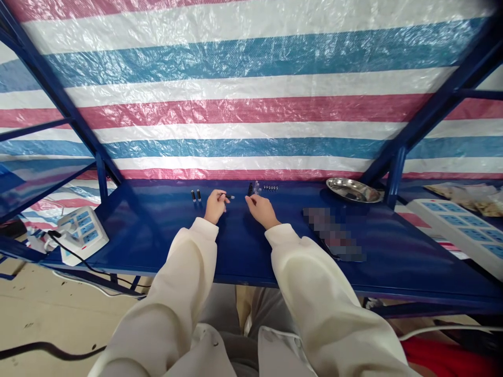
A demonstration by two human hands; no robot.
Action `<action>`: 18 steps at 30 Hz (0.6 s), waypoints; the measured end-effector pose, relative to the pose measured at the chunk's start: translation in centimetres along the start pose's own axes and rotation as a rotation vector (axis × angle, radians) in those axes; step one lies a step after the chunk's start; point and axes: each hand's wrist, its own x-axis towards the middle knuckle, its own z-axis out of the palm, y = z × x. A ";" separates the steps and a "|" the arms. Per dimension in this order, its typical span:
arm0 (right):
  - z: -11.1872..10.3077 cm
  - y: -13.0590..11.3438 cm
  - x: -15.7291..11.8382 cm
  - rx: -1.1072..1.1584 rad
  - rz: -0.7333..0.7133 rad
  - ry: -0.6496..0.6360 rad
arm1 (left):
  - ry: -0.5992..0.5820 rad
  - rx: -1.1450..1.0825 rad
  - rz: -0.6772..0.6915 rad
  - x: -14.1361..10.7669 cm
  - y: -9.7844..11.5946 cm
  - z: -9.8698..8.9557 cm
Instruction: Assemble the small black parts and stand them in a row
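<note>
My left hand (215,206) is closed in a pinch on a small black tube with a pale tip (230,197), held roughly level above the shelf. My right hand (261,210) has its fingers drawn together just in front of a group of small black cylinders (250,188); what lies between its fingertips, if anything, is hidden. Right beside that group are some small clear tubes (257,186). A row of several small springs (271,188) lies to their right. Left of my left hand, two black tubes with pale ends (196,196) lie side by side.
Blue metal shelf (157,230) with a striped plastic sheet (251,115) behind it. An oval metal tray (353,190) sits at the back right, with a blurred-out flat dark object (334,235) nearer. Power strips stand left (83,235) and right (463,225).
</note>
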 end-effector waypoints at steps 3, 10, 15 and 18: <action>0.4 -0.2 0.0 0.236 -0.001 0.013 | -0.132 -0.251 -0.029 -1.2 1.0 1.4; 0.9 -0.2 0.1 0.570 -0.094 0.033 | -0.275 -0.347 -0.008 -2.1 1.8 1.6; 1.0 -0.2 0.2 0.606 -0.092 0.040 | -0.251 -0.330 0.028 -1.6 0.9 1.8; 1.2 -0.1 0.3 0.633 -0.114 0.068 | -0.229 -0.318 0.073 -1.4 0.4 1.9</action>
